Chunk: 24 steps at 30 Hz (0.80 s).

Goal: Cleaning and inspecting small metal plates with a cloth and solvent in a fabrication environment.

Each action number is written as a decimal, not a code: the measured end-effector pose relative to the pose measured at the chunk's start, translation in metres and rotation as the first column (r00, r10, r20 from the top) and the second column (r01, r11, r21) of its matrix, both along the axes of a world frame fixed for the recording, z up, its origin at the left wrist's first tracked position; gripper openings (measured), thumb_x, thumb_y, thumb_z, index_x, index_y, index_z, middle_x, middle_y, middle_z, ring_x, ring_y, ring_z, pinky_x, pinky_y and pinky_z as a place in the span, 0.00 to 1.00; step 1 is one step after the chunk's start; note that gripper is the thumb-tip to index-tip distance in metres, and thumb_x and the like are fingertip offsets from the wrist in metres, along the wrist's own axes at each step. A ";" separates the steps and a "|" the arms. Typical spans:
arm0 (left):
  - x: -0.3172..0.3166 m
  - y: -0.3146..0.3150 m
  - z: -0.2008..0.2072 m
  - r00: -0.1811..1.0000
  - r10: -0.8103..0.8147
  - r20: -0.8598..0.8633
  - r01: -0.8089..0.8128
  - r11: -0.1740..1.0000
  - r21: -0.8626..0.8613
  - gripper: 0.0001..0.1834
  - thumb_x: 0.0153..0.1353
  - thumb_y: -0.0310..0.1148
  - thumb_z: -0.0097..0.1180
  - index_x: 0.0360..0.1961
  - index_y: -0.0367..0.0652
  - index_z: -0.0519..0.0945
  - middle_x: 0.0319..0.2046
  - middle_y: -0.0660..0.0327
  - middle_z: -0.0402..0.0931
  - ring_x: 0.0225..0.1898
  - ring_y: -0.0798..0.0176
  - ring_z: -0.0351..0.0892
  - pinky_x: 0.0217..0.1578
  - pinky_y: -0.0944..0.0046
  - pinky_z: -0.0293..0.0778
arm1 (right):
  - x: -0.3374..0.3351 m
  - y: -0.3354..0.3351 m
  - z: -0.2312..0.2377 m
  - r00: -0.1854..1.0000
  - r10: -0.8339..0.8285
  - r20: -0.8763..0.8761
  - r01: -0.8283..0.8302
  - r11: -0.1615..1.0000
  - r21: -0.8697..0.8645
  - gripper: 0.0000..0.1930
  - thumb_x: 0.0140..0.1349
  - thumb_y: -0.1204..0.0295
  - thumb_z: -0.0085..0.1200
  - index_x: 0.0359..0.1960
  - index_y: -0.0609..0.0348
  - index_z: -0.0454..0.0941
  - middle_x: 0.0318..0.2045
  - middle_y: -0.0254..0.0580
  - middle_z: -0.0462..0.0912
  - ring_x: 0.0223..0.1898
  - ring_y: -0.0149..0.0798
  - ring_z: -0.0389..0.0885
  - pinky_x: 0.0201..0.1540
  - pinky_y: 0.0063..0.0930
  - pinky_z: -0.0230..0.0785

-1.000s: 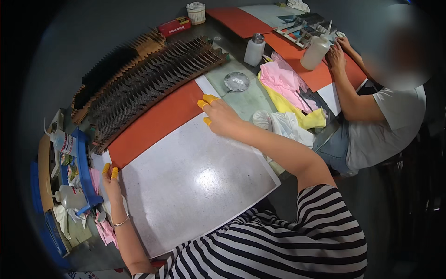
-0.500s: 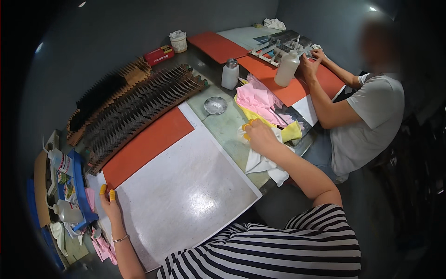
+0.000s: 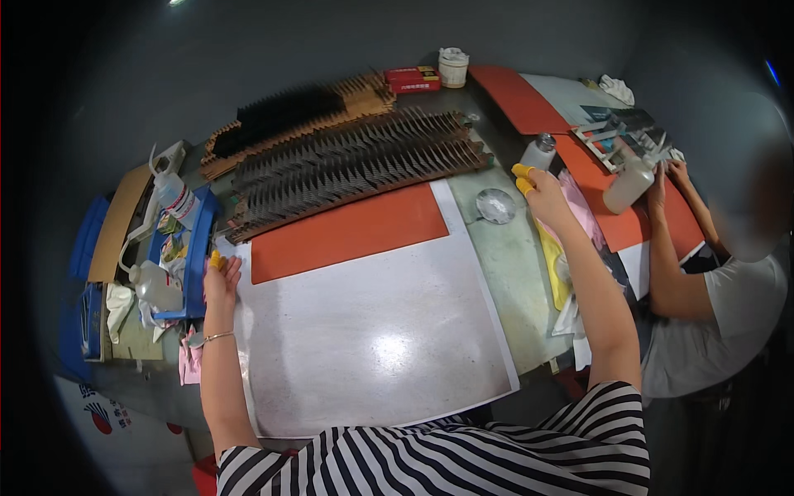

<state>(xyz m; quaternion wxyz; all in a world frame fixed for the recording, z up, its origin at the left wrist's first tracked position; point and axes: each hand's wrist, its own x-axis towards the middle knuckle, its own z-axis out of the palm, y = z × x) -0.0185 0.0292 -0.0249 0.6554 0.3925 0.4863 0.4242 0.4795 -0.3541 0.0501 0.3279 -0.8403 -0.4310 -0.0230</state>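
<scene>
Small clear bottle (image 3: 539,152) standing at the far right of the table (image 3: 504,273), past the round dish (image 3: 496,205). Right hand (image 3: 542,190) reaching just beside it, capped fingers (image 3: 522,171) slightly apart, clamped on nothing. Best gripped low around the body, kept upright. Left hand (image 3: 220,283) flat on the white sheet (image 3: 372,339), fingers spread, pinning its edge.

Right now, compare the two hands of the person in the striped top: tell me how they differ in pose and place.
The left hand rests at the left edge of the grey sheet, close to the body; the right hand is stretched far out, next to the small clear bottle. The left hand lies beside the blue tray; the right hand is over the pink cloths. Both wear yellow finger cots.
</scene>
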 end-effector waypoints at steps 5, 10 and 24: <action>0.041 0.018 0.013 0.973 0.046 0.226 -0.004 0.983 -0.184 0.25 0.63 0.51 0.34 0.45 0.36 0.60 0.44 0.48 0.71 0.42 0.52 0.76 0.38 0.59 0.72 | 0.062 0.070 -0.046 0.861 -0.154 -0.484 0.321 0.904 0.284 0.19 0.56 0.72 0.38 0.48 0.68 0.69 0.37 0.47 0.77 0.38 0.42 0.75 0.40 0.28 0.64; 0.038 0.024 0.018 0.988 0.066 0.141 -0.036 0.978 -0.207 0.27 0.62 0.51 0.35 0.47 0.36 0.62 0.39 0.48 0.70 0.38 0.53 0.76 0.38 0.58 0.72 | 0.053 0.105 -0.040 0.644 -0.155 -0.749 0.379 0.915 0.137 0.19 0.61 0.63 0.38 0.47 0.62 0.69 0.38 0.37 0.72 0.36 0.32 0.68 0.39 0.27 0.61; 0.040 0.061 -0.001 0.963 0.220 0.155 -0.219 0.975 -0.028 0.13 0.63 0.39 0.37 0.41 0.48 0.72 0.27 0.62 0.76 0.28 0.67 0.77 0.25 0.71 0.70 | 0.028 0.089 -0.050 0.691 -0.073 -0.719 0.259 0.954 0.153 0.16 0.61 0.67 0.36 0.45 0.64 0.70 0.39 0.40 0.72 0.37 0.31 0.69 0.42 0.26 0.65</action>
